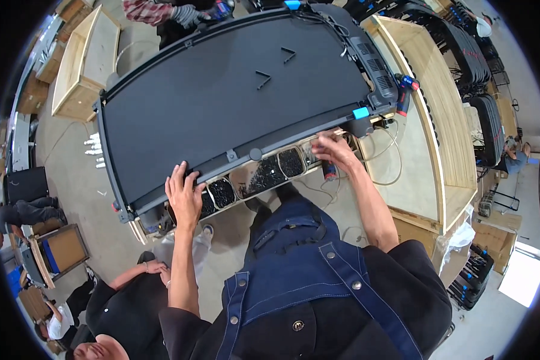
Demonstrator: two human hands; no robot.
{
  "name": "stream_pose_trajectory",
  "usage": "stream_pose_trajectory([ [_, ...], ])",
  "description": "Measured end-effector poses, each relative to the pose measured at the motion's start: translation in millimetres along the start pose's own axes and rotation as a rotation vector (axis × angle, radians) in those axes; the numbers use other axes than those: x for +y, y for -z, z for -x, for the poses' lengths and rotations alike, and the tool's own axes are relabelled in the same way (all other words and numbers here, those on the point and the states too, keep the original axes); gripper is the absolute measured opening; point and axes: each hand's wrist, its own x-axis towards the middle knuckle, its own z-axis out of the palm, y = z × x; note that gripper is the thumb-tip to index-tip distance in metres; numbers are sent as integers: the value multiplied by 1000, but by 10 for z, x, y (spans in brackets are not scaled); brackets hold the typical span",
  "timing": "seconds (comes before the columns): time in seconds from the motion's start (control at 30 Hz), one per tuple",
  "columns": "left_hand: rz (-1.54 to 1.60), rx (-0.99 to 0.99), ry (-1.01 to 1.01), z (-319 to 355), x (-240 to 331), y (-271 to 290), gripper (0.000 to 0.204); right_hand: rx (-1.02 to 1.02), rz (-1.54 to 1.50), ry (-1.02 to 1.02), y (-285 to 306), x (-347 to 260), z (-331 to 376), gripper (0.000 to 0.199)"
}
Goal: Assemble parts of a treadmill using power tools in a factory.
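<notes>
A treadmill deck with a black running belt [198,108] lies across the bench before me. My left hand [185,195] rests on its near side rail [216,166] toward the left end, fingers spread. Below that rail runs a row of metal trays holding many small black screws [291,162]. Over the tray row's right end is my right hand [335,150], its fingers curled together; whatever they may pinch is too small to make out. Two black angled brackets [263,79] lie on the belt. A red and blue power drill [328,171] hangs below my right hand.
Another drill [407,90] is by the deck's right end, beside a large wooden crate [429,120]. A co-worker's gloved hand [187,16] holds a drill at the far side. Close on my left is a seated person [132,306]. Air hoses [396,159] loop at right.
</notes>
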Motion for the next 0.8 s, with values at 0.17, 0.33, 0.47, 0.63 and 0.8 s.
stream_pose_trajectory([
  [0.17,240,174,84,250,970,-361,25,484,1042,-53,978,1253,-337,81],
  [0.33,649,-437,318,304,1853,-1419,19,495,1097,-313,772,1588,-726,97],
  [0.47,481,-601,415,-8,2215,-2668,23,428,1102,-462,1001,1457,-871,109],
  [0.63,118,-823,327,-15,2275,-3406,25,173,1065,-159,1368,1082,-625,96],
  [0.8,155,-566,303,381,2252,-3665,19,-382,70,-426,1821,-75,189,72],
])
